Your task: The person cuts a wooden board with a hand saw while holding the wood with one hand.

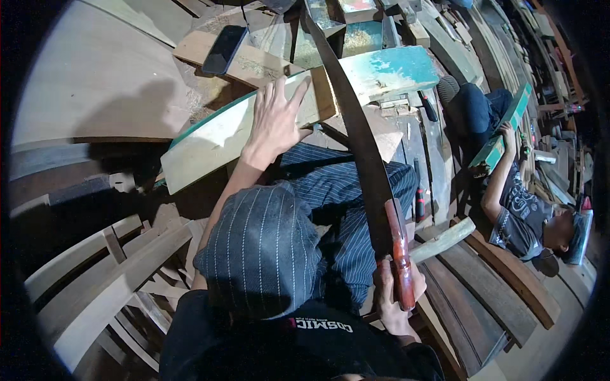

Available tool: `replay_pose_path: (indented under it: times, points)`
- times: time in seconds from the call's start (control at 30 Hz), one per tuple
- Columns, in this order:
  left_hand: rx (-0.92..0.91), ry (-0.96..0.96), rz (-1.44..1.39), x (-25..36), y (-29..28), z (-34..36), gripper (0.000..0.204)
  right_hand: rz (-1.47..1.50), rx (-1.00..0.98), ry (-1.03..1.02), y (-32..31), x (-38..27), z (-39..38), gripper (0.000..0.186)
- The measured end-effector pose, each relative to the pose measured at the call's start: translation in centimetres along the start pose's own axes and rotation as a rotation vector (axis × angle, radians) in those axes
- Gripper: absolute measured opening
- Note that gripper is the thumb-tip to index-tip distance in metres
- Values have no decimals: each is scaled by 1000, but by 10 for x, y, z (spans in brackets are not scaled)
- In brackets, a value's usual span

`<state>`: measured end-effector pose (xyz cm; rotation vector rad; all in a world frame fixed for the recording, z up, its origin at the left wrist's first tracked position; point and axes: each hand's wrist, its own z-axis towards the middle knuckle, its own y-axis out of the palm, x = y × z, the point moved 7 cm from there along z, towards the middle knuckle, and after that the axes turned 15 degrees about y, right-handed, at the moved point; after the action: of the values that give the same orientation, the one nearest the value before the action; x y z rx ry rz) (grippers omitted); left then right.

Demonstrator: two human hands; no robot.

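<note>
My left hand (272,124) lies on a pale wooden board (210,146) with a teal edge, its fingers stretched out and spread over the face. The board slants across in front of my knees. In my right hand (395,295) is a handsaw (361,133), the fingers closed around its reddish-brown handle. The long dark blade points up and away, crossing just right of the board's squared end. Right of the blade lies a teal-and-white painted wood piece (397,68); I cannot tell whether the blade touches either one.
A dark phone (224,49) rests on a sawdust-strewn plank at the far left. Slatted wooden furniture (121,279) stands at lower left. Loose planks (483,298) and a red-handled tool (419,204) lie to the right. A co-worker (521,203) holds a green wooden piece (505,130).
</note>
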<state>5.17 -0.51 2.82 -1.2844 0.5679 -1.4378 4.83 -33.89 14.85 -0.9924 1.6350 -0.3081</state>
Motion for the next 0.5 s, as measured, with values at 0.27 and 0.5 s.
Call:
replay_pose_path:
  times: [0.27, 0.5]
  points:
    - [-29, 99, -2, -1, 6, 18, 87, 44, 19, -115, 9, -4, 0, 15]
    - [-156, -30, -114, -21, -16, 17, 88, 23, -99, -117, 34, -1, -13, 17]
